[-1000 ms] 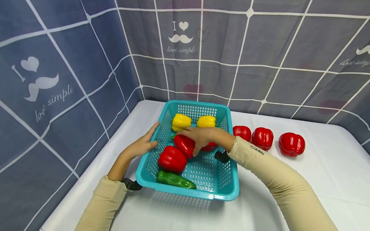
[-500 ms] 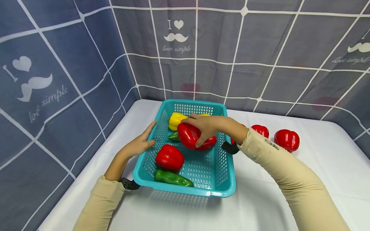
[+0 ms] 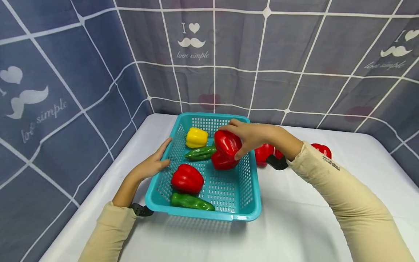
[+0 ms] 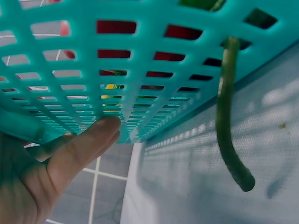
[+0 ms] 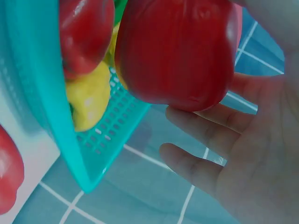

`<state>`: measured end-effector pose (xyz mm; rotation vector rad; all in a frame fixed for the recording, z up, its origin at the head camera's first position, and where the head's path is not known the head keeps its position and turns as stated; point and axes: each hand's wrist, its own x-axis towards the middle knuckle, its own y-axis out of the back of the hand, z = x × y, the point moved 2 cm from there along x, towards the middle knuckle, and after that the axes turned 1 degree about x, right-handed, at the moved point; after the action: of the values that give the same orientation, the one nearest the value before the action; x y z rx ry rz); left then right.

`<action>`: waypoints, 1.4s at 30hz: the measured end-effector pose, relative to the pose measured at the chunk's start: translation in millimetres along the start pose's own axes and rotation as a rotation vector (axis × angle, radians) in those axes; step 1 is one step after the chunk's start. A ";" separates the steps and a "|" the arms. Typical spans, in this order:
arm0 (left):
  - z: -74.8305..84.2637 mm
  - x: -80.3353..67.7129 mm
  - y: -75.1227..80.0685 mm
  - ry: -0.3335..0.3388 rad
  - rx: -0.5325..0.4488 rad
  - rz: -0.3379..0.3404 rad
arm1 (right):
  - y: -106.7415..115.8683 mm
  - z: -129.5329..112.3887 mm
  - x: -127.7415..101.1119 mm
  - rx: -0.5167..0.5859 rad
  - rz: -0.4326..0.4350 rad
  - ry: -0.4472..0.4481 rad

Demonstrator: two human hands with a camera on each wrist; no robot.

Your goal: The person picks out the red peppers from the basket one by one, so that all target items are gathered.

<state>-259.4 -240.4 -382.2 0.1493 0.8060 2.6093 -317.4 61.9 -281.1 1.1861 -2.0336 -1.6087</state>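
Clipping the basket, which the straight-fingered left hand touches, could dislodge the red pepper the right hand grips.

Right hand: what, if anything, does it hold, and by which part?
The right hand holds a red bell pepper, gripped round the side of its body.

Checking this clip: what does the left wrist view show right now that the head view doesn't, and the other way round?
Only the left wrist view shows a green stem poking out through the side of the basket. Only the head view shows the right hand, gripping a red pepper, and the sleeves. Both show the left hand, the basket and the grid-patterned cloth.
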 end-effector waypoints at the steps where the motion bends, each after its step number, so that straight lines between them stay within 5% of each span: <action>1: 0.4 -0.1 -0.3 0.001 0.002 -0.001 | 1.0 1.6 -2.9 0.004 0.002 -0.004; 15: 1.6 -1.3 -0.7 0.006 -0.018 -0.007 | 1.5 37.4 -45.8 0.038 0.097 -0.060; 27: 4.1 -0.7 -2.5 0.012 -0.024 -0.017 | -13.0 65.3 -82.7 0.149 0.248 -0.023; 42: 7.0 -0.5 -1.5 0.017 -0.035 -0.024 | -52.1 84.5 -100.4 0.239 0.324 -0.090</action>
<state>-256.9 -235.9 -377.3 0.1067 0.7621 2.6037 -289.4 191.0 -331.0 0.8082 -2.3819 -1.3150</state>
